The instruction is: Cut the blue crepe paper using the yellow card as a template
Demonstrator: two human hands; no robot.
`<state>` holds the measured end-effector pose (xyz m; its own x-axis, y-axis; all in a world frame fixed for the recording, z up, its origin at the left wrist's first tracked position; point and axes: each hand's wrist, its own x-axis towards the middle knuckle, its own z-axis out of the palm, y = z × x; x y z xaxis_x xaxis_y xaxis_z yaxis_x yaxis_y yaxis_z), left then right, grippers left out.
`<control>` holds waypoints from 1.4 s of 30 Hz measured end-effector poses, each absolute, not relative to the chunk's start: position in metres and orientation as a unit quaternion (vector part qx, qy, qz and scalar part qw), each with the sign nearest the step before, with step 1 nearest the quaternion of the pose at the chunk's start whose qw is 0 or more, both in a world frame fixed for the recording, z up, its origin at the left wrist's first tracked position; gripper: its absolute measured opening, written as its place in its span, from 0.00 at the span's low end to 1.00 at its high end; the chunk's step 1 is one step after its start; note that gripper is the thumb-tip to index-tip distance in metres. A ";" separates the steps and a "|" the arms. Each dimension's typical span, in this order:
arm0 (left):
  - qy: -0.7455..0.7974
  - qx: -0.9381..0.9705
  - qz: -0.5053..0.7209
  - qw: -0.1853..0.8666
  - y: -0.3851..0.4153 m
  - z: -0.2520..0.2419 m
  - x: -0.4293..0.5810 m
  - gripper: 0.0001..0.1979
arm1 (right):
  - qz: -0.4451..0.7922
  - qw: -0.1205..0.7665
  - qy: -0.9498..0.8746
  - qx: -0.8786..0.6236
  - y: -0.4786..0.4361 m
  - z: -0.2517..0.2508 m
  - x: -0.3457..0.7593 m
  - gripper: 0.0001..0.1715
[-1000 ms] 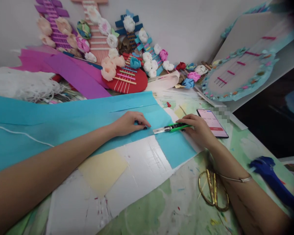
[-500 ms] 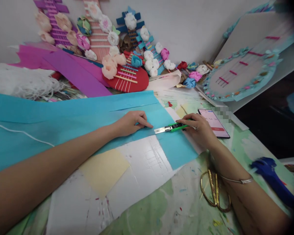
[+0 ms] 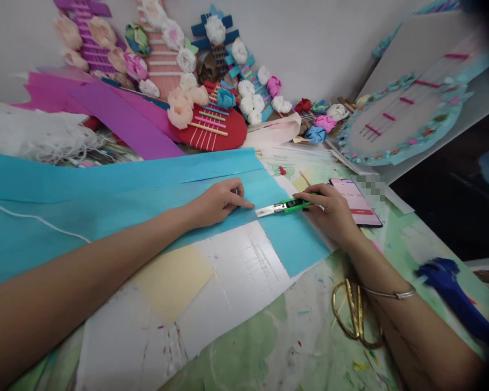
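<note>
A wide sheet of turquoise paper (image 3: 155, 187) lies over a white scored board (image 3: 244, 255). My left hand (image 3: 220, 202) rests on this paper with its index finger stretched out and the others curled; no object shows in it. Held in my right hand (image 3: 330, 209) is a green utility knife (image 3: 294, 204) with its blade out. The blade lies almost flat, its tip close to my left fingertip, at the corner where the turquoise strip (image 3: 295, 241) meets the bare board. A pale yellow paper piece (image 3: 175, 279) sits on the board.
Gold-handled scissors (image 3: 356, 315) lie near my right forearm, with a blue tape dispenser (image 3: 452, 293) farther right. A phone (image 3: 356, 202) is beyond my right hand. Behind are purple paper (image 3: 126, 117), white string (image 3: 36, 136), flower-decorated crafts (image 3: 218, 127) and an oval blue-rimmed craft (image 3: 399, 119).
Very little differs. The view has shifted slightly, and both hands and the knife keep nearly the same place on the paper.
</note>
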<state>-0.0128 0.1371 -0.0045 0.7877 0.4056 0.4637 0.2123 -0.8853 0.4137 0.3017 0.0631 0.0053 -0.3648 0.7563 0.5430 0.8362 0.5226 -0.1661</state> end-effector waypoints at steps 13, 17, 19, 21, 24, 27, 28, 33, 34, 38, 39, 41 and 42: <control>0.165 0.948 0.246 0.112 0.138 -0.008 -0.014 0.27 | -0.061 0.301 -0.820 -0.483 0.064 -0.001 0.296 0.26; 0.166 0.950 0.241 0.107 0.138 -0.008 -0.015 0.25 | -0.055 0.289 -0.820 -0.491 0.063 0.001 0.296 0.27; 0.168 0.952 0.236 0.105 0.138 -0.007 -0.015 0.25 | -0.049 0.281 -0.821 -0.495 0.062 0.003 0.296 0.27; 0.170 0.952 0.231 0.104 0.139 -0.007 -0.015 0.24 | -0.044 0.276 -0.823 -0.496 0.061 0.005 0.296 0.26; 0.171 0.953 0.228 0.104 0.139 -0.007 -0.015 0.24 | -0.036 0.267 -0.827 -0.494 0.059 0.009 0.296 0.26; 0.171 0.953 0.228 0.105 0.139 -0.006 -0.015 0.25 | -0.028 0.257 -0.829 -0.495 0.057 0.010 0.297 0.26; 0.171 0.952 0.230 0.105 0.139 -0.006 -0.016 0.25 | -0.028 0.257 -0.829 -0.496 0.056 0.010 0.298 0.26; 0.168 0.952 0.235 0.105 0.138 -0.007 -0.016 0.26 | -0.037 0.272 -0.831 -0.483 0.053 0.010 0.304 0.24; 0.168 0.951 0.236 0.106 0.139 -0.007 -0.016 0.27 | -0.040 0.276 -0.830 -0.483 0.053 0.010 0.306 0.23; 0.168 0.949 0.243 0.110 0.140 -0.008 -0.016 0.26 | -0.049 0.291 -0.820 -0.491 0.054 0.007 0.306 0.24; 0.167 0.948 0.245 0.112 0.140 -0.008 -0.016 0.26 | -0.051 0.293 -0.819 -0.491 0.055 0.006 0.305 0.24; 0.171 0.946 0.252 0.114 0.139 -0.008 -0.016 0.24 | -0.053 0.297 -0.819 -0.489 0.057 0.005 0.303 0.24; 0.176 0.943 0.258 0.114 0.139 -0.008 -0.016 0.24 | -0.054 0.297 -0.819 -0.488 0.058 0.005 0.301 0.24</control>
<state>-0.0155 0.1390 -0.0075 0.8048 0.3905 0.4471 0.2729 -0.9122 0.3055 0.3010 0.0581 0.0046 -0.3472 0.7671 0.5395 0.8311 0.5182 -0.2019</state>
